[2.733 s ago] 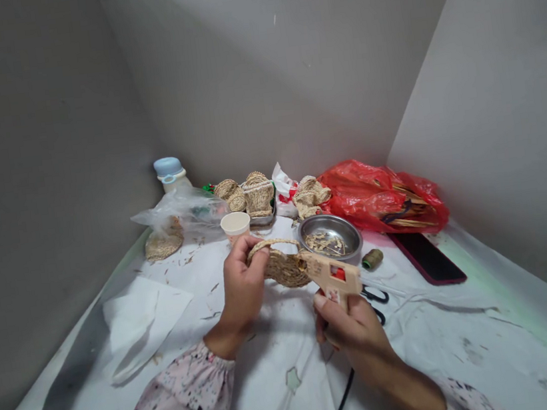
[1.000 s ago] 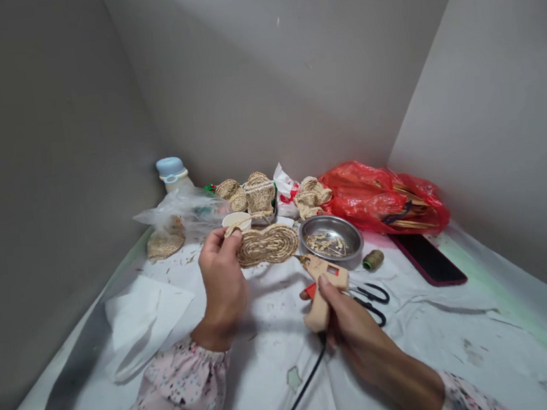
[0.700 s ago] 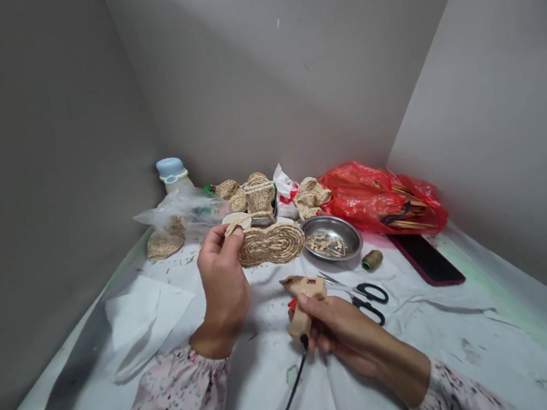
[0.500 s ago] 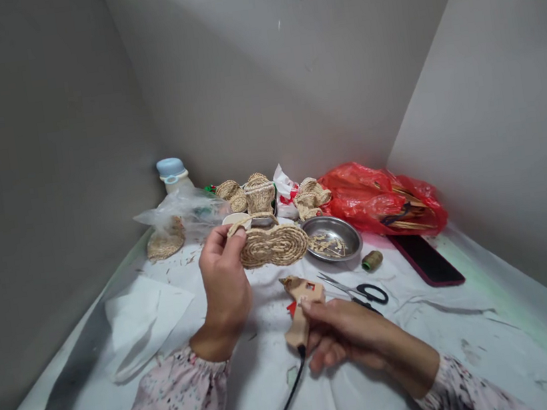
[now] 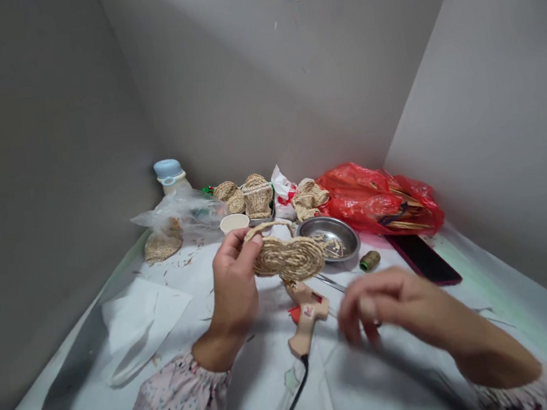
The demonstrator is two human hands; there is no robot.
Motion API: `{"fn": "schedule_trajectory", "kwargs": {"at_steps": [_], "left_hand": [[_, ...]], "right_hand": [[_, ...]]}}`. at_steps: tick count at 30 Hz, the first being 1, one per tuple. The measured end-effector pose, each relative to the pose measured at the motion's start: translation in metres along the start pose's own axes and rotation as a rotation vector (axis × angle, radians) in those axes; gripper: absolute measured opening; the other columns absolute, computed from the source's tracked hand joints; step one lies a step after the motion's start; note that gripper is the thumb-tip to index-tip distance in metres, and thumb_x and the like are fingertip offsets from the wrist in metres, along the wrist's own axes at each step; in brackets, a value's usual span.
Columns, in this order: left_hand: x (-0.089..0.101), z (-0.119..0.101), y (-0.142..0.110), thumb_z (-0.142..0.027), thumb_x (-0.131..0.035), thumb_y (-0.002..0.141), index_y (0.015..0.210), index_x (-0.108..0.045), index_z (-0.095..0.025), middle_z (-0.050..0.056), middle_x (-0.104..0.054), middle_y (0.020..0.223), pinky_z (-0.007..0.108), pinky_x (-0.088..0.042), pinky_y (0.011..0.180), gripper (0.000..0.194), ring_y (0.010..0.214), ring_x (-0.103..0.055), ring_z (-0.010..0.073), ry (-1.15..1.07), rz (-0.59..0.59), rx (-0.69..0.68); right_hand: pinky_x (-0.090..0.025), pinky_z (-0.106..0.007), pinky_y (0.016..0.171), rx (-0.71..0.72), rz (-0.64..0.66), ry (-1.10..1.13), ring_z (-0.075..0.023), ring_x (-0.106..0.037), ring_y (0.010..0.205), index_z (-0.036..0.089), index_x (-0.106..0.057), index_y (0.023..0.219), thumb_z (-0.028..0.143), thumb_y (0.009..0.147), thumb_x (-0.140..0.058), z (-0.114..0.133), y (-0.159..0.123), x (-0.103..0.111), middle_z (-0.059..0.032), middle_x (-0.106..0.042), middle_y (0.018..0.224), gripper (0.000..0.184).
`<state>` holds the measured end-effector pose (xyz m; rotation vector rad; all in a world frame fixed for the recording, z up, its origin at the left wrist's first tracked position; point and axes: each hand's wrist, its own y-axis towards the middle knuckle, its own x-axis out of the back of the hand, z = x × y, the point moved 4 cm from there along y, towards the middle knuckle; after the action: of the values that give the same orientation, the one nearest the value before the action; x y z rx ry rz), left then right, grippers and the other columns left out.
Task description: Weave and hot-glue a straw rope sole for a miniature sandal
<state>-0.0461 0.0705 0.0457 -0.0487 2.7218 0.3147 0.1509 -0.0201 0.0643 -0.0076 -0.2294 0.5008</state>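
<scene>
My left hand [image 5: 233, 281] grips a coiled straw sandal sole [image 5: 288, 258] with a twisted straw strap [image 5: 261, 229] arched across its far end. A cream hot glue gun [image 5: 307, 315] with a red trigger lies on the sheet below the sole, touching neither hand, its black cord [image 5: 293, 397] running toward me. My right hand [image 5: 390, 304] is slightly blurred and hovers to the right of the gun, its fingers loosely apart and holding nothing. It is above the scissors [image 5: 331, 283], whose handles are hidden beneath it.
A steel bowl [image 5: 331, 238] of straw bits sits just beyond the sole. Nearby are a green thread spool [image 5: 370, 260], a red plastic bag [image 5: 378, 199] with sticks, and a dark phone [image 5: 424, 260]. Woven sandals [image 5: 257, 196], a paper cup [image 5: 234, 223] and a plastic bag [image 5: 173, 211] stand behind.
My right hand has let go of the glue gun, which now lies on the sheet, and has moved right. My left hand has turned the sole, bringing the strap into view.
</scene>
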Motion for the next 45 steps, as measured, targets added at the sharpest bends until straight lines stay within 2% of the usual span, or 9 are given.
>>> {"fn": "schedule_trajectory", "kwargs": {"at_steps": [2, 4, 7, 11, 14, 18, 25, 33, 45], "left_hand": [[-0.009, 0.003, -0.007, -0.027, -0.068, 0.076, 0.087, -0.064, -0.019, -0.002, -0.063, 0.080, 0.024, -0.044, 0.068, 0.014, 0.074, -0.057, 0.0134, 0.004, 0.095, 0.076], [-0.017, 0.005, -0.016, -0.028, -0.070, 0.076, 0.085, -0.063, -0.019, -0.002, -0.061, 0.076, 0.023, -0.043, 0.065, 0.015, 0.070, -0.054, 0.0121, 0.013, 0.161, 0.153], [-0.026, 0.008, -0.027, -0.030, -0.073, 0.074, 0.083, -0.062, -0.017, -0.003, -0.060, 0.073, 0.022, -0.042, 0.062, 0.019, 0.066, -0.053, 0.0109, 0.019, 0.234, 0.245], [-0.031, 0.013, -0.033, -0.031, -0.074, 0.074, 0.088, -0.062, -0.017, -0.001, -0.063, 0.077, 0.023, -0.044, 0.065, 0.023, 0.068, -0.055, 0.0113, 0.047, 0.318, 0.268], [-0.031, 0.016, -0.032, -0.030, -0.075, 0.073, 0.092, -0.060, -0.017, 0.000, -0.064, 0.081, 0.024, -0.045, 0.066, 0.027, 0.071, -0.057, 0.0124, 0.065, 0.326, 0.277], [-0.033, 0.016, -0.032, -0.030, -0.076, 0.072, 0.092, -0.060, -0.017, -0.001, -0.064, 0.079, 0.023, -0.044, 0.063, 0.029, 0.069, -0.057, 0.0119, 0.073, 0.323, 0.273], [-0.031, 0.015, -0.031, -0.028, -0.077, 0.070, 0.089, -0.063, -0.018, -0.002, -0.062, 0.073, 0.024, -0.042, 0.060, 0.025, 0.065, -0.055, 0.0124, 0.136, 0.285, 0.233], [-0.027, 0.012, -0.028, -0.027, -0.075, 0.071, 0.092, -0.071, -0.018, 0.002, -0.068, 0.079, 0.025, -0.045, 0.065, 0.023, 0.070, -0.058, 0.0142, 0.203, 0.242, 0.196], [-0.027, 0.009, -0.026, -0.024, -0.071, 0.073, 0.085, -0.077, -0.019, 0.002, -0.069, 0.072, 0.025, -0.044, 0.061, 0.015, 0.065, -0.057, 0.0143, 0.263, 0.218, 0.176]], "right_hand": [[-0.052, -0.030, 0.082, 0.212, -0.470, -0.208, -0.0183, -0.065, 0.091, 0.023, -0.072, 0.100, 0.040, 0.090, -0.061, 0.010, 0.002, 0.026, -0.0052, -0.072, 0.100, 0.023], [-0.047, -0.038, 0.096, 0.290, -0.634, -0.327, -0.0220, -0.061, 0.107, 0.025, -0.068, 0.111, 0.038, 0.092, -0.057, 0.011, 0.007, 0.036, -0.0063, -0.068, 0.115, 0.026], [-0.046, -0.040, 0.098, 0.274, -0.532, -0.259, -0.0225, -0.056, 0.118, 0.030, -0.056, 0.131, 0.038, 0.095, -0.051, 0.000, 0.021, 0.036, -0.0056, -0.063, 0.128, 0.037], [-0.050, -0.037, 0.089, 0.222, -0.392, -0.182, -0.0209, -0.061, 0.108, 0.032, -0.048, 0.138, 0.038, 0.094, -0.055, -0.015, 0.030, 0.029, -0.0048, -0.065, 0.120, 0.045], [-0.051, -0.034, 0.084, 0.238, -0.400, -0.209, -0.0188, -0.063, 0.094, 0.030, -0.054, 0.133, 0.034, 0.091, -0.060, -0.017, 0.030, 0.029, -0.0032, -0.068, 0.102, 0.043], [-0.051, -0.029, 0.071, 0.251, -0.480, -0.246, -0.0162, -0.062, 0.079, 0.024, -0.066, 0.113, 0.033, 0.092, -0.057, -0.010, 0.025, 0.033, -0.0027, -0.067, 0.092, 0.025], [-0.047, -0.027, 0.065, 0.318, -0.586, -0.579, -0.0163, -0.060, 0.074, 0.022, -0.070, 0.099, 0.027, 0.094, -0.053, 0.009, 0.013, 0.032, -0.0028, -0.064, 0.083, 0.019], [-0.045, -0.025, 0.064, 0.327, -0.538, -0.758, -0.0141, -0.060, 0.067, 0.020, -0.069, 0.093, 0.021, 0.092, -0.057, 0.018, 0.007, 0.024, -0.0007, -0.067, 0.077, 0.012], [-0.047, -0.026, 0.069, 0.369, -0.368, -0.795, -0.0148, -0.062, 0.075, 0.020, -0.068, 0.092, 0.018, 0.092, -0.055, 0.015, 0.010, 0.017, -0.0034, -0.066, 0.084, 0.014]]}}
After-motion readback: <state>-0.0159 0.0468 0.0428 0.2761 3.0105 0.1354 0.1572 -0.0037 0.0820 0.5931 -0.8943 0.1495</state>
